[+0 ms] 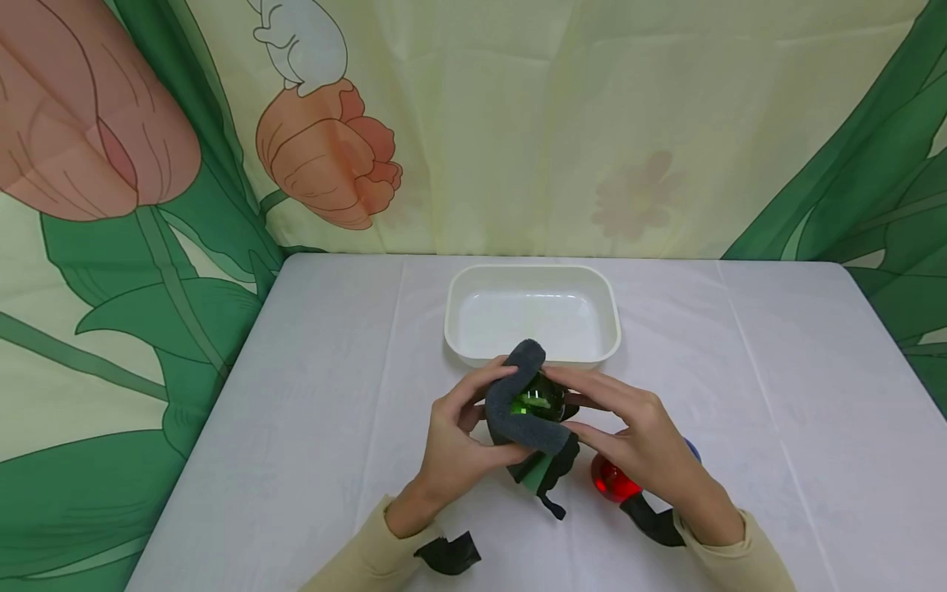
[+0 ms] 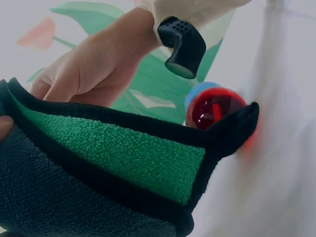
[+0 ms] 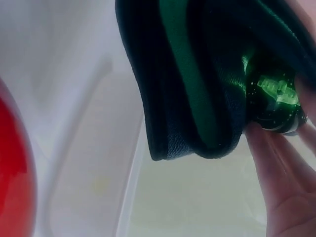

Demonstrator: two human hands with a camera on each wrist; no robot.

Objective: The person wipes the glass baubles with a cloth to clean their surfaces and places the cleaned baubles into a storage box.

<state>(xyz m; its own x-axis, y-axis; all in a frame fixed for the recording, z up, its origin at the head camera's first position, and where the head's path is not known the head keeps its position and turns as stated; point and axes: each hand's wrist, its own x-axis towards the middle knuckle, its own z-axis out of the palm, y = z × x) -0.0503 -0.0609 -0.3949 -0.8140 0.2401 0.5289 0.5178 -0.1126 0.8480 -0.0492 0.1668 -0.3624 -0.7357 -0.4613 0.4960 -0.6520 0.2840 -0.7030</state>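
A green ball [image 1: 542, 400], clear and shiny, sits just below and right of the centre of the head frame, partly wrapped in a dark grey cloth [image 1: 505, 413] with a green side and black edging. The left hand [image 1: 460, 434] has its grip curled round the cloth from the left; the right hand [image 1: 632, 419] has its grip pinching the ball from the right. Under the right forearm, lower right of centre, lie a red ball [image 1: 610, 479] and a mostly hidden blue thing [image 1: 693, 450]. Beyond the hands, a white basin [image 1: 528, 314] stands at upper centre on the white-covered worktop [image 1: 325, 411]. A flowered curtain [image 1: 503, 123] fills the top.
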